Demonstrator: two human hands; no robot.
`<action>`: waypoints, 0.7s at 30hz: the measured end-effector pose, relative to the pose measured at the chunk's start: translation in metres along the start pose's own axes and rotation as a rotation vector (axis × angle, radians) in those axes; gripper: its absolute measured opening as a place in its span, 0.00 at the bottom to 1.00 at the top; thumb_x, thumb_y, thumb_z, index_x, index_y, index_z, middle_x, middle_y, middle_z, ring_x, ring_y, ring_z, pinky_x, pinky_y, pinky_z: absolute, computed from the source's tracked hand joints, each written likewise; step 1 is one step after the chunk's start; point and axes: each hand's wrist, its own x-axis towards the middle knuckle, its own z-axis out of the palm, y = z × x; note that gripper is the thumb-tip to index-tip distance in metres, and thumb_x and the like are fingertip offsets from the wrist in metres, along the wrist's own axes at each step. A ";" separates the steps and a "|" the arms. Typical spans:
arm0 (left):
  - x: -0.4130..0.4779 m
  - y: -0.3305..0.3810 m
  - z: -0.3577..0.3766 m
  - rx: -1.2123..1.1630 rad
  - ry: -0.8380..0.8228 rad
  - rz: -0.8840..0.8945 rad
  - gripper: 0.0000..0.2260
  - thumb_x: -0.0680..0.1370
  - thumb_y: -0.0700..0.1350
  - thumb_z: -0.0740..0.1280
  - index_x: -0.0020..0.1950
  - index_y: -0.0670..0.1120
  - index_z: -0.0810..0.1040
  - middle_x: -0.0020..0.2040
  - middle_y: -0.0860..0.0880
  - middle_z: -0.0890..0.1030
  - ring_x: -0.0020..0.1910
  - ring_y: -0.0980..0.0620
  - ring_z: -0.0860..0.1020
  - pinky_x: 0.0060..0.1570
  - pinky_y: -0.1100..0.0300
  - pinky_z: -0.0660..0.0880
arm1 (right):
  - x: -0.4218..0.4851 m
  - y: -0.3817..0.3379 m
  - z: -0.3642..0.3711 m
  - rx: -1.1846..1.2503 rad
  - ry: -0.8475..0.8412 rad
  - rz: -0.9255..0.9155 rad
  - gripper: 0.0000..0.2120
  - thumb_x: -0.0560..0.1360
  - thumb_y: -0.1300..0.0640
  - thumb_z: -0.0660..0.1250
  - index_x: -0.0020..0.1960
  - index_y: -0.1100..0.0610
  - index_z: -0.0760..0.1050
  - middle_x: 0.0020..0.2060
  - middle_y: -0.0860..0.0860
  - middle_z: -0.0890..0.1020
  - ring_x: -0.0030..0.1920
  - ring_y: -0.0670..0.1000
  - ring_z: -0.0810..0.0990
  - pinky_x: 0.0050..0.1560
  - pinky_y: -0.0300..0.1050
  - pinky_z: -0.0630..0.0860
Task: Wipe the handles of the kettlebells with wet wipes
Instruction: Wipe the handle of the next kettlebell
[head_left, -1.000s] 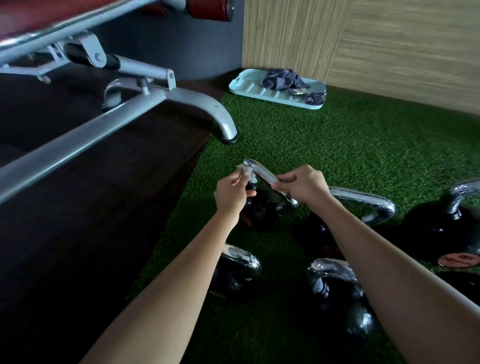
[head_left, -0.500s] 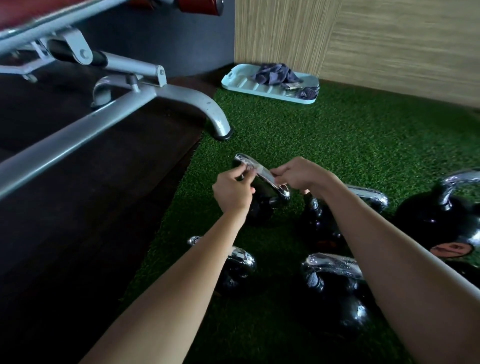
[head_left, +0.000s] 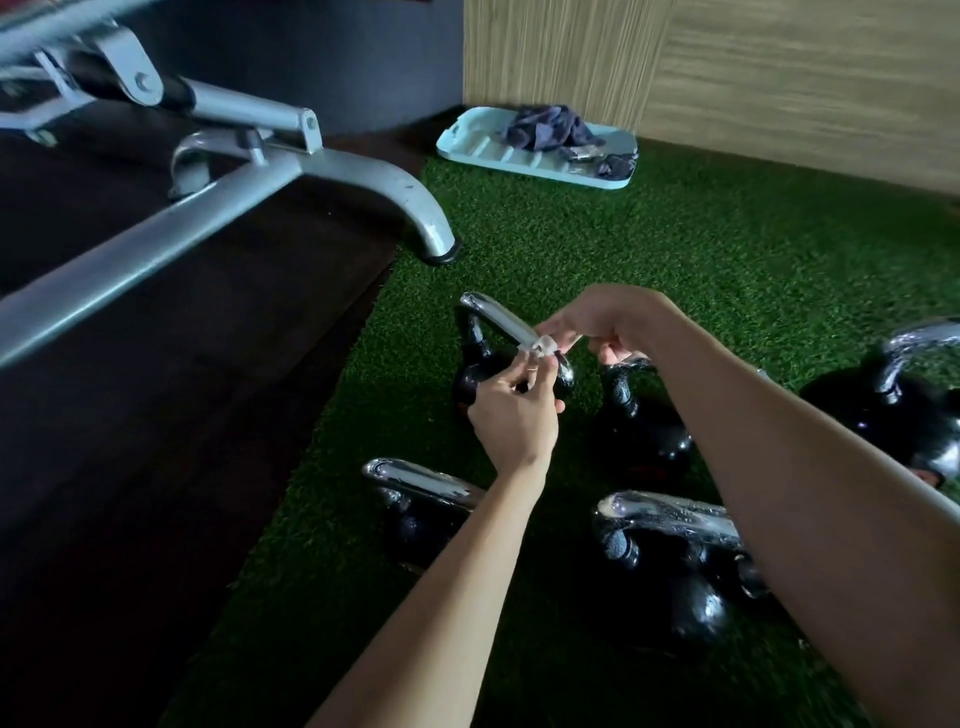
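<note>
Green turf (head_left: 675, 270), kettlebells (head_left: 670, 587) partly hidden by my arms.
Left hand (head_left: 514, 415) and right hand (head_left: 608, 322) both pinched wipe (head_left: 544, 344) on handle (head_left: 498, 317).

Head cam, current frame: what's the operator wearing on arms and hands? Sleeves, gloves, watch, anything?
Nothing worn that shows. The left forearm and right forearm are bare up to the frame edge, with no sleeve or cuff in view. The left hand and right hand are ungloved. No watch, strap or band at either wrist. The fingers are too small and blurred to rule out a ring.
</note>
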 end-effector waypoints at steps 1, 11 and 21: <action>-0.003 0.001 0.000 -0.025 -0.024 -0.011 0.15 0.78 0.58 0.72 0.58 0.49 0.86 0.57 0.54 0.85 0.29 0.55 0.84 0.27 0.69 0.75 | 0.000 0.000 0.000 -0.011 -0.005 0.001 0.17 0.83 0.62 0.60 0.68 0.50 0.77 0.68 0.56 0.77 0.23 0.42 0.63 0.22 0.34 0.63; -0.002 -0.016 0.012 -0.009 0.096 0.026 0.15 0.77 0.49 0.75 0.61 0.44 0.85 0.54 0.47 0.87 0.23 0.60 0.79 0.26 0.68 0.74 | 0.000 0.000 -0.001 0.039 0.011 0.013 0.16 0.83 0.60 0.63 0.70 0.53 0.75 0.69 0.55 0.76 0.27 0.43 0.61 0.26 0.34 0.63; -0.014 -0.037 0.024 -0.053 0.063 0.006 0.15 0.76 0.45 0.76 0.61 0.44 0.85 0.53 0.49 0.85 0.25 0.58 0.79 0.28 0.68 0.74 | 0.003 -0.004 0.006 -0.054 0.073 -0.026 0.19 0.82 0.56 0.66 0.72 0.52 0.75 0.69 0.51 0.77 0.29 0.43 0.63 0.30 0.36 0.64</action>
